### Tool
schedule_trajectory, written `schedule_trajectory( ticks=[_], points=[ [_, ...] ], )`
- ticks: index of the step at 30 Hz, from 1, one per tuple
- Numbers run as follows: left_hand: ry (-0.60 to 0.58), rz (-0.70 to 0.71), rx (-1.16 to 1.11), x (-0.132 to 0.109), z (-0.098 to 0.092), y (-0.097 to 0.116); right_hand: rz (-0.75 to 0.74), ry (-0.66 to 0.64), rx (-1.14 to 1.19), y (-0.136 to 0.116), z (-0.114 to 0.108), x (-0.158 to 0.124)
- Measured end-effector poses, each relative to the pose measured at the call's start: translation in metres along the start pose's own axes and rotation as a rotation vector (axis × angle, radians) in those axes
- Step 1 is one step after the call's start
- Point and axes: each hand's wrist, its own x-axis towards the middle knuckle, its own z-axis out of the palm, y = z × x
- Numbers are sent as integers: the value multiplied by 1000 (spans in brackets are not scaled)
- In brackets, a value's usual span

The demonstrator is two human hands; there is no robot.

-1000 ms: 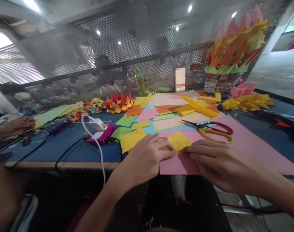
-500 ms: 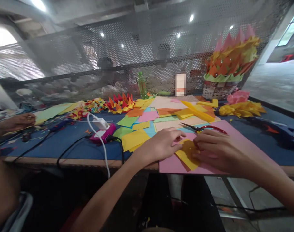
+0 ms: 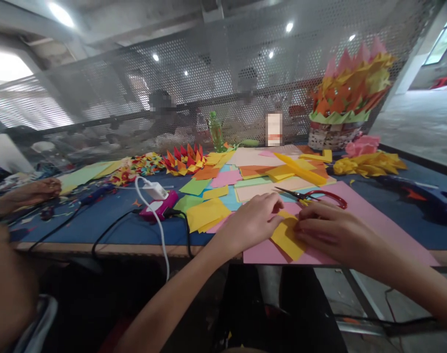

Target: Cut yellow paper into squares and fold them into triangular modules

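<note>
A small piece of yellow paper (image 3: 290, 241) lies over a large pink sheet (image 3: 374, 220) at the table's front edge. My left hand (image 3: 256, 219) is at the paper's left side, fingers curled and thumb against its edge. At the paper's right side, my right hand (image 3: 328, 230) has bent fingers pinching the edge; its fingertips are partly hidden. Just beyond both hands lies a pair of scissors (image 3: 303, 197) with red handles, blades pointing left.
Coloured paper sheets (image 3: 209, 214) spread behind and left of my hands. A purple power socket (image 3: 159, 206) with cords stands left. A blue glue gun (image 3: 424, 201) lies right. Behind are a green bottle (image 3: 216, 132) and a folded-paper basket (image 3: 337, 135). Another person's hand (image 3: 39, 191) works at far left.
The view has shifted slightly. My hands stay at the yellow paper, with only a small shift of the right hand. The other person's hand at far left has moved a little right.
</note>
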Motion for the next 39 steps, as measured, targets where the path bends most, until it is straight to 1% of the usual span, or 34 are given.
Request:
schedule_trajectory(
  ticks=[6, 12, 21, 25, 28, 35, 39],
  points=[
    [-8, 19, 22, 1, 3, 1, -8, -12, 20, -2, -6, -1],
    [3, 34, 58, 1, 6, -1, -9, 0, 13, -5, -5, -2],
    [50, 8, 124, -5, 15, 4, -20, 59, -7, -6, 0, -8],
    [98, 18, 139, -5, 17, 4, -13, 75, -9, -4, 4, -11],
    [113, 74, 158, -5, 15, 4, -14, 87, -19, -3, 7, -13],
    [79, 261, 251, -18, 14, 1, -35, 130, -42, 1, 10, -15],
    [85, 329, 260, -21, 16, -3, -56, 114, -21, 0, 10, -14]
  ],
)
